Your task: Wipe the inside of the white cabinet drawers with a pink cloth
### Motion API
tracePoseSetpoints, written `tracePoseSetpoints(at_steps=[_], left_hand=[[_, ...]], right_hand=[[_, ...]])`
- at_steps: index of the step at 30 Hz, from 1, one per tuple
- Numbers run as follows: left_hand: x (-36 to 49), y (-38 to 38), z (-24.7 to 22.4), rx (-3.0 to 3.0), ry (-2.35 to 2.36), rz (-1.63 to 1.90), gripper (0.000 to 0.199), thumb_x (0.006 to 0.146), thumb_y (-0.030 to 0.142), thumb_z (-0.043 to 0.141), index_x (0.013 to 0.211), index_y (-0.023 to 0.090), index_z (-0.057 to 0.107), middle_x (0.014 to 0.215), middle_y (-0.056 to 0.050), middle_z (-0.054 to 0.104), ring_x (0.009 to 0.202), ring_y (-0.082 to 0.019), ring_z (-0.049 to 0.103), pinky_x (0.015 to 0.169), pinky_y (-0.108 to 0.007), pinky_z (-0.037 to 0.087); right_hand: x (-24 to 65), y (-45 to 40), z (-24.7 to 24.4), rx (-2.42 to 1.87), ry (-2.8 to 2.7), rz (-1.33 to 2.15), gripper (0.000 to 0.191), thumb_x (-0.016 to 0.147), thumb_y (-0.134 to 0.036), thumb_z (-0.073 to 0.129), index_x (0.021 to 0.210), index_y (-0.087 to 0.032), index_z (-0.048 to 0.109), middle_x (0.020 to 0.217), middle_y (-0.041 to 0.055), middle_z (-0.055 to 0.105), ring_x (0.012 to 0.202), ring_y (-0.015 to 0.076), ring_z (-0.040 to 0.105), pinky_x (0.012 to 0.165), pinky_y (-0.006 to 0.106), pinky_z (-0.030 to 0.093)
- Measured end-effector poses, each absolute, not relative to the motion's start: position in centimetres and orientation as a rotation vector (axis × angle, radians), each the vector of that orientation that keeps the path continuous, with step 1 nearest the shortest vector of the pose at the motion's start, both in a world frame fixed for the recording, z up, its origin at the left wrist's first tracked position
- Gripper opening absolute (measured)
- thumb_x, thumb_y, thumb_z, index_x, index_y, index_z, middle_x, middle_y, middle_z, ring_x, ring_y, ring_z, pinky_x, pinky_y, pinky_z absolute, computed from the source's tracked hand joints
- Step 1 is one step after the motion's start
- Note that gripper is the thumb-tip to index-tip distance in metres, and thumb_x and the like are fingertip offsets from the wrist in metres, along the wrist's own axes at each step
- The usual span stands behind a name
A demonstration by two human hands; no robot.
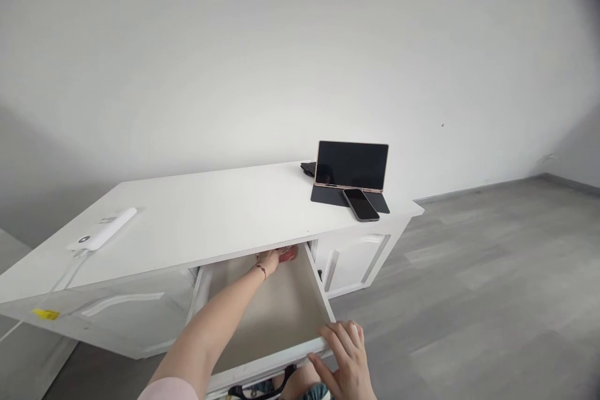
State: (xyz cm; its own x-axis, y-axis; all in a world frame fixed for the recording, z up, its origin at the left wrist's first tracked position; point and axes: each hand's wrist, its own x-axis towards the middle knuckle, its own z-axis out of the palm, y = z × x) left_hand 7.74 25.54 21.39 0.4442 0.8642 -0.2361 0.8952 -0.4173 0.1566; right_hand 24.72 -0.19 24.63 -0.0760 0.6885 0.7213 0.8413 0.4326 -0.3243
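Note:
A white drawer (281,309) is pulled out of the cabinet, its pale bottom mostly bare. My left hand (269,260) reaches to the back of it, under the tabletop's front edge, with a thin bracelet at the wrist. Its fingers close around a small red item (288,254) at the back right, whose kind I cannot make out; the fingertips are partly hidden. At the drawer's front right corner is my right hand (345,353), its fingers over the top edge and the thumb in front. A dark handle (265,387) shows on the drawer front.
On the white cabinet top (210,212) stands a tablet (351,164) in a dark folding case, with a phone (360,205) leaning on it. A black folded item (308,169) lies behind. At left is a white power strip (105,230) with a cable. Grey flooring (492,281) extends right.

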Motion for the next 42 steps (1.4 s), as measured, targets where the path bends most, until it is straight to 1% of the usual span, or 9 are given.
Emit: tracePoseSetpoints(at_steps=[3,8,12,18,27,31,34,37,42], left_hand=[[9.2,25.7,21.3,2.448,1.541,-0.207,0.074,0.076,0.009,0.058,0.144,0.031,0.039,0.131,-0.014,0.060,0.116,-0.034,0.056,0.089,-0.047,0.046],[10.7,25.1,21.0,2.494,1.547,-0.230,0.087,0.066,0.013,0.067,0.145,0.030,0.036,0.142,-0.015,0.048,0.123,-0.037,0.048,0.098,-0.052,0.039],[10.2,23.9,21.2,2.573,1.470,-0.216,0.080,0.068,0.016,0.065,0.143,0.033,0.040,0.145,-0.013,0.040,0.123,-0.040,0.043,0.094,-0.053,0.040],[9.2,21.1,21.3,2.658,1.274,-0.263,0.060,0.080,0.014,0.049,0.137,0.035,0.047,0.136,-0.010,0.048,0.113,-0.036,0.047,0.086,-0.047,0.045],[8.3,16.2,22.4,2.806,0.779,-0.445,0.057,0.075,0.026,0.060,0.131,0.029,0.054,0.120,-0.013,0.057,0.101,-0.032,0.057,0.087,-0.043,0.045],[8.1,14.6,22.8,2.850,0.564,-0.519,0.051,0.080,0.034,0.054,0.131,0.036,0.054,0.116,-0.010,0.060,0.094,-0.029,0.060,0.081,-0.042,0.047],[8.3,13.9,23.4,2.816,0.450,-0.551,0.051,0.080,0.029,0.055,0.131,0.037,0.055,0.114,-0.008,0.061,0.090,-0.026,0.061,0.083,-0.041,0.046],[8.5,13.7,24.3,2.633,0.476,-0.599,0.059,0.071,0.016,0.058,0.127,0.034,0.059,0.109,-0.006,0.065,0.088,-0.023,0.061,0.080,-0.036,0.047],[6.8,14.5,26.0,2.352,0.579,-0.595,0.052,0.066,0.010,0.055,0.113,0.028,0.069,0.083,0.002,0.068,0.076,-0.018,0.061,0.067,-0.028,0.048]], right_hand=[[24.5,-0.1,24.2,-1.309,-1.805,-0.229,0.018,0.088,-0.038,0.054,0.096,-0.023,0.060,0.080,0.0032,0.064,0.074,0.0209,0.053,0.076,0.037,0.035],[24.3,-0.1,23.9,-1.288,-1.732,-0.172,0.019,0.090,-0.038,0.052,0.096,-0.022,0.060,0.080,0.0029,0.064,0.074,0.0201,0.051,0.076,0.036,0.034],[24.3,-0.4,24.3,-1.298,-1.773,-0.145,0.017,0.089,-0.036,0.055,0.097,-0.022,0.060,0.081,0.0024,0.063,0.075,0.0201,0.050,0.078,0.036,0.033],[24.6,-0.9,24.2,-1.341,-1.846,-0.123,0.017,0.091,-0.034,0.053,0.100,-0.022,0.058,0.085,0.0038,0.063,0.079,0.0212,0.050,0.080,0.037,0.033],[24.8,-1.0,23.8,-1.362,-1.875,-0.139,0.017,0.090,-0.034,0.056,0.102,-0.021,0.058,0.088,0.0034,0.062,0.081,0.0212,0.051,0.080,0.037,0.033],[25.0,-0.9,23.8,-1.360,-1.932,-0.145,0.021,0.089,-0.033,0.058,0.106,-0.021,0.056,0.093,0.0038,0.063,0.083,0.0215,0.050,0.079,0.036,0.032],[25.0,-1.0,23.8,-1.367,-1.941,-0.142,0.022,0.090,-0.034,0.058,0.107,-0.021,0.056,0.096,0.0042,0.063,0.084,0.0220,0.050,0.079,0.036,0.032],[25.0,-1.1,23.8,-1.378,-1.940,-0.127,0.021,0.090,-0.034,0.057,0.106,-0.021,0.056,0.096,0.0044,0.063,0.086,0.0225,0.050,0.079,0.037,0.033],[25.1,-1.3,23.9,-1.404,-1.936,-0.102,0.021,0.091,-0.037,0.055,0.106,-0.022,0.056,0.095,0.0046,0.063,0.089,0.0236,0.050,0.080,0.037,0.033]])
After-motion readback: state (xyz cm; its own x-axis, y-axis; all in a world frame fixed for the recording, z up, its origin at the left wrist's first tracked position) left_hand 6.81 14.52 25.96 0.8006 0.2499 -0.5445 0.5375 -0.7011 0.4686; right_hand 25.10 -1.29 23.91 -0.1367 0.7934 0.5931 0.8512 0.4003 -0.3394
